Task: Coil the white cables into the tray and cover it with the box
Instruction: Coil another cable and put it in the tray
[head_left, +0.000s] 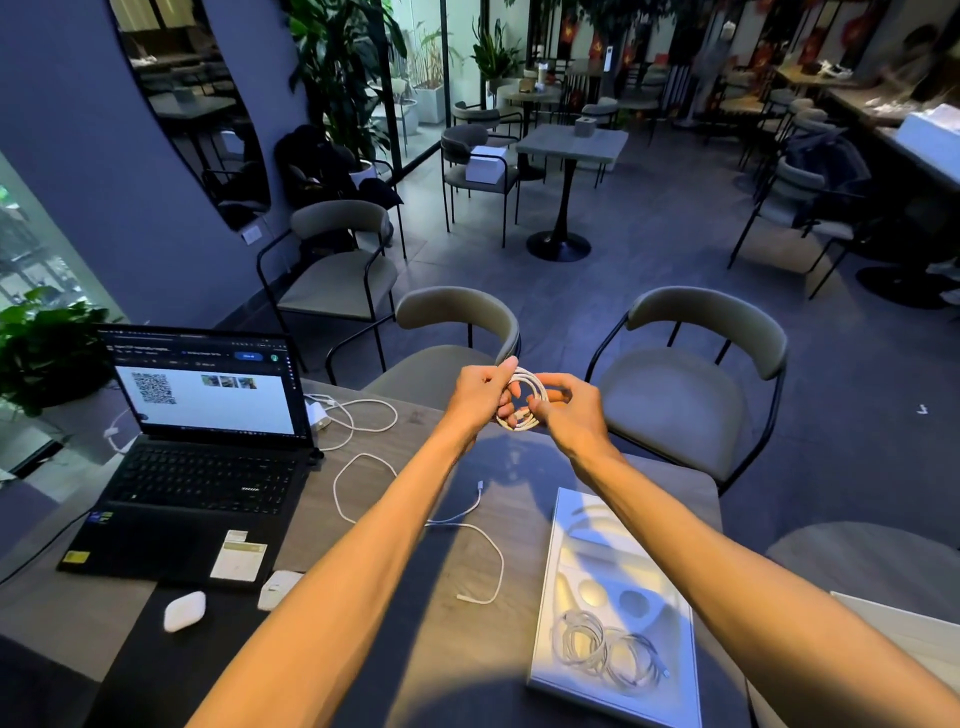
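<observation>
We pinch the white cable coil (525, 399) between left hand (480, 393) and right hand (570, 410), raised off the counter (415, 597) so loops stay round. The tray (566, 551) waits nearer us, beneath the right forearm.

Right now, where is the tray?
Head view, lower right: the tray lies on the table beneath the right forearm, coiled cables in its near end.

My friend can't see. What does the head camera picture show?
A person's left hand and right hand pinch a coiled white cable above a table. More coils lie in the white tray at right; a loose cable and an open laptop sit at left.
</observation>
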